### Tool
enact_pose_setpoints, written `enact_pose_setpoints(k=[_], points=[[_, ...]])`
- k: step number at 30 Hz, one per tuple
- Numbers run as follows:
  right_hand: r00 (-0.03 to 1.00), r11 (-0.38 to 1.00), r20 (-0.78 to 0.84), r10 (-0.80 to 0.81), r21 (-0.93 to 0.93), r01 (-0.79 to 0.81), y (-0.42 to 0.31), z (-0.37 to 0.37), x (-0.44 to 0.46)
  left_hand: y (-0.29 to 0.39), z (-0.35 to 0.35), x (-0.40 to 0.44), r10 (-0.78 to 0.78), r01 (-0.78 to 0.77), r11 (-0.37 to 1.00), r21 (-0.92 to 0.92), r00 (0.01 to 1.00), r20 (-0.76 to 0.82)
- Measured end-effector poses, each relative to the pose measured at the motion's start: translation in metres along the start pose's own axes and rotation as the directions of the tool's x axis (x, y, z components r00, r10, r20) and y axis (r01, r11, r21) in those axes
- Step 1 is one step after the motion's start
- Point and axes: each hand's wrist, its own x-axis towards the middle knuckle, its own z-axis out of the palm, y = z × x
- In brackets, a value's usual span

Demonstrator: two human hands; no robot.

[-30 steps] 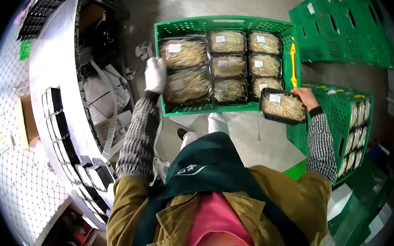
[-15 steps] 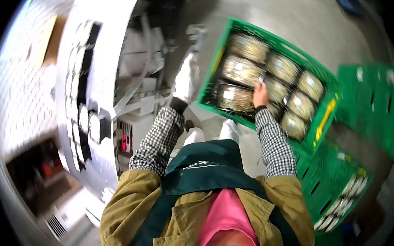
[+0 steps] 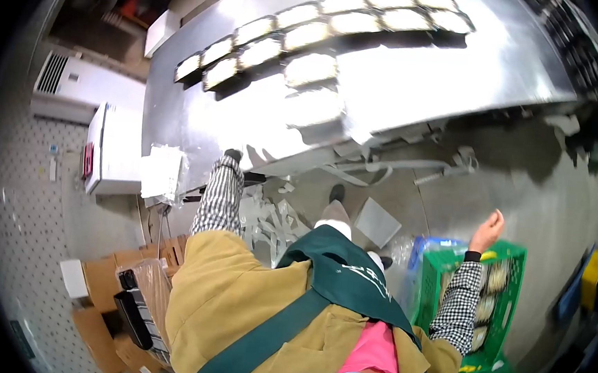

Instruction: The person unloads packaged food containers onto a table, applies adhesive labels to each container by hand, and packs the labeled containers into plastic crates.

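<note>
My left hand (image 3: 236, 139) in its white glove is at the near edge of the shiny metal table (image 3: 199, 121). Glare swallows its fingers, so what it grips, if anything, is hidden. Film-wrapped black trays of pale food (image 3: 355, 23) stand in two rows on the table, and a tray nearer me (image 3: 313, 108) is washed out by light. Out to my right, my bare right hand (image 3: 488, 231) hangs over the end of a green crate (image 3: 513, 291), fingers extended and nothing in them. Packs of pale, stringy food (image 3: 486, 307) lie inside that crate, partly behind my sleeve.
A stack of white sheets (image 3: 163, 172) lies at the table's left corner, beside a white box-shaped appliance (image 3: 118, 149). Plastic scraps (image 3: 276, 219) and a pale flat piece (image 3: 378, 222) litter the floor. Cardboard boxes (image 3: 102, 277) are stacked behind me on the left.
My body has turned left toward the table. My right hand has come away from the packs in the crate. My left hand has moved from above the floor to the table edge.
</note>
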Motion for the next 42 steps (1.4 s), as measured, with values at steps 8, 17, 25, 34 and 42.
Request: enact_pose_setpoints(k=[8, 17, 25, 34, 42], points=[[0.732, 0.914, 0.559, -0.389, 0.337, 0.227, -0.323, 0.266, -0.036, -0.144, 0.089, 0.283, -0.126, -0.150, 0.732, 0.664, 0.929, 0.349], [0.766, 0.989, 0.636, -0.097, 0.150, 0.000, -0.381, 0.325, -0.050, -0.183, 0.133, 0.372, 0.016, -0.371, 0.648, 0.665, 0.880, 0.475], [0.765, 0.972, 0.644, -0.012, 0.187, -0.142, -0.364, 0.308, -0.046, -0.220, 0.167, 0.405, -0.041, -0.552, 0.480, 0.682, 0.762, 0.646], [0.785, 0.984, 0.613, 0.093, 0.065, -0.167, -0.336, 0.287, -0.040, -0.262, 0.262, 0.498, -0.090, -0.333, 0.674, 0.659, 0.848, 0.521], [0.819, 0.942, 0.472, 0.327, -0.099, -0.319, -0.328, 0.273, -0.061, -0.366, 0.292, 0.571, -0.399, 0.086, 0.762, 0.642, 0.843, 0.360]])
